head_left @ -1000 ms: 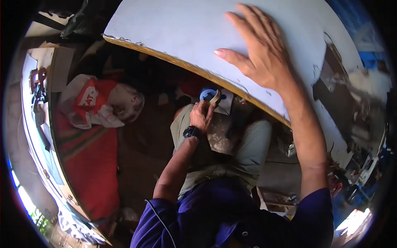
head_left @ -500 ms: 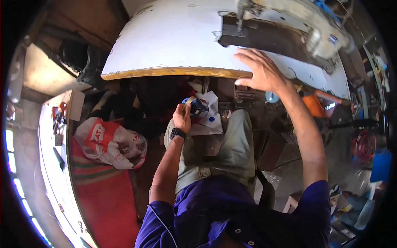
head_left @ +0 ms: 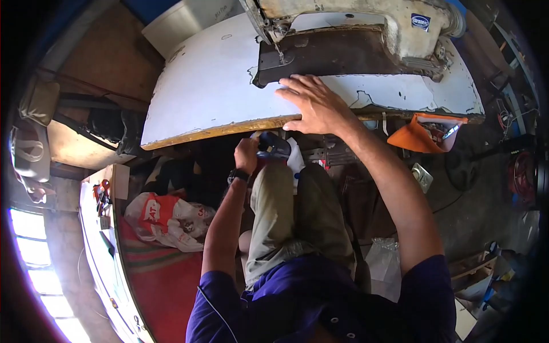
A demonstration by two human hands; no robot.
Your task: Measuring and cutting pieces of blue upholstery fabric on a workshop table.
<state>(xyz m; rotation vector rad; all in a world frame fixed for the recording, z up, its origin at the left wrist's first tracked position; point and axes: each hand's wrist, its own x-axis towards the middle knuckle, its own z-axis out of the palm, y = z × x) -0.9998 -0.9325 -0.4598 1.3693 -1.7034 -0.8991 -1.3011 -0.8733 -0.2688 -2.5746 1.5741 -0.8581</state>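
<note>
My right hand point(head_left: 314, 106) rests at the front edge of a white table point(head_left: 200, 86), fingers spread. Its fingertips reach close to the dark brown bed point(head_left: 337, 54) of a worn cream sewing machine point(head_left: 394, 28). Below the table edge, above my knees, my left hand point(head_left: 246, 153) is closed on a rounded dark blue item point(head_left: 274, 145) with a pale band. The table's shadow makes its kind hard to tell. White sheet material point(head_left: 295, 157) hangs beside it, near my knee.
An orange pouch point(head_left: 420, 134) with small things in it hangs under the table's right side. To the left, a red-and-white plastic bag point(head_left: 171, 220) lies on a red cloth point(head_left: 157, 291). A clear plastic bag point(head_left: 383, 260) is on the floor at right.
The view has shifted, bringing more of the sewing machine into sight. My left hand has carried the dark blue item forward, closer to the table edge. My right hand stays on the table.
</note>
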